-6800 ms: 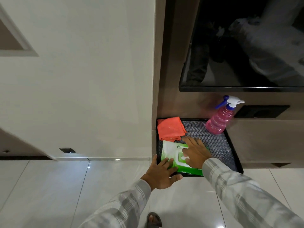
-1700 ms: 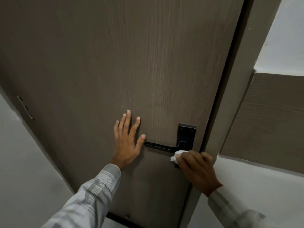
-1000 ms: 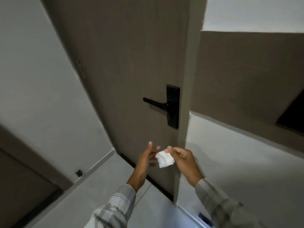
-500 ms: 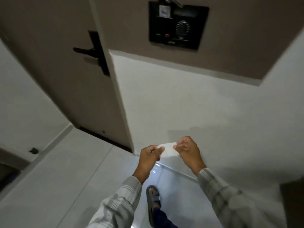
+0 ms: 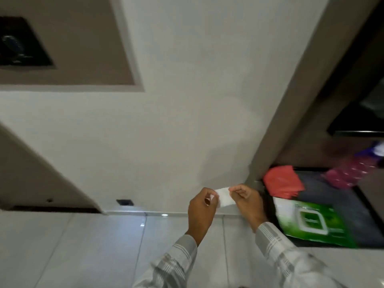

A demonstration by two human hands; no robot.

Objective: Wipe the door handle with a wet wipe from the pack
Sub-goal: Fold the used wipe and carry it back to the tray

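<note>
A small white wet wipe (image 5: 224, 197) is stretched between my two hands in front of the white wall. My left hand (image 5: 201, 210) pinches its left end and my right hand (image 5: 247, 202) pinches its right end. The green wipe pack (image 5: 311, 221) lies flat in a black tray (image 5: 372, 217) at the lower right, just right of my right hand. The door and its handle are out of view.
An orange folded cloth (image 5: 283, 185) and a pink spray bottle (image 5: 351, 173) sit in the same tray. A dark screen (image 5: 361, 113) hangs above it. A black wall panel (image 5: 20, 42) is at the upper left. Glossy floor tiles (image 5: 83, 250) lie below.
The view has swung right, away from the door and its handle, toward the tray. Both hands have stayed on the wipe, holding it spread between them.
</note>
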